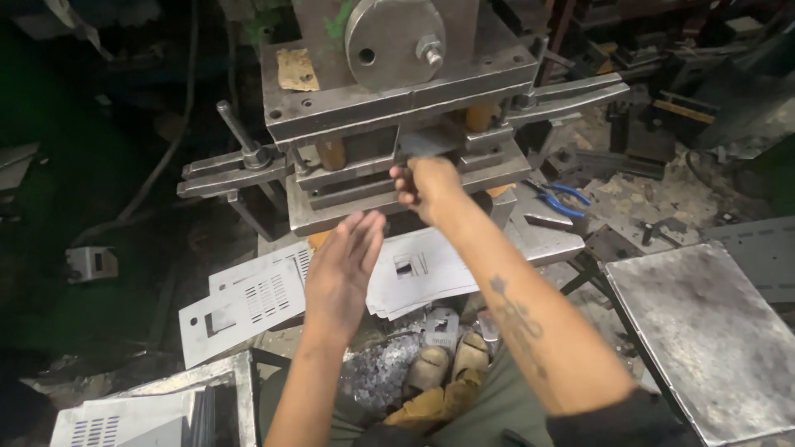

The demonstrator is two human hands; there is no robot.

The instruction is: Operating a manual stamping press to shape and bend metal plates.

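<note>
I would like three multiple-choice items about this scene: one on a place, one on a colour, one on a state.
1. Where is the right hand?
A. at the press opening
B. on the grey plate
C. on the floor

2. What colour are the handles of the pliers?
A. red
B. blue
C. yellow

3. How is the left hand?
A. closed in a fist
B. open, fingers straight
C. gripping the pliers

Answers:
1 A, its fingers pinch a metal sheet between the press blocks.
2 B, blue handles lie right of the press.
3 B, the flat palm hovers above the white punched sheets.

Dim, cluttered workshop w/ littered concrete floor [662, 199], grey metal table [712, 331] at right, dark surroundings.
</note>
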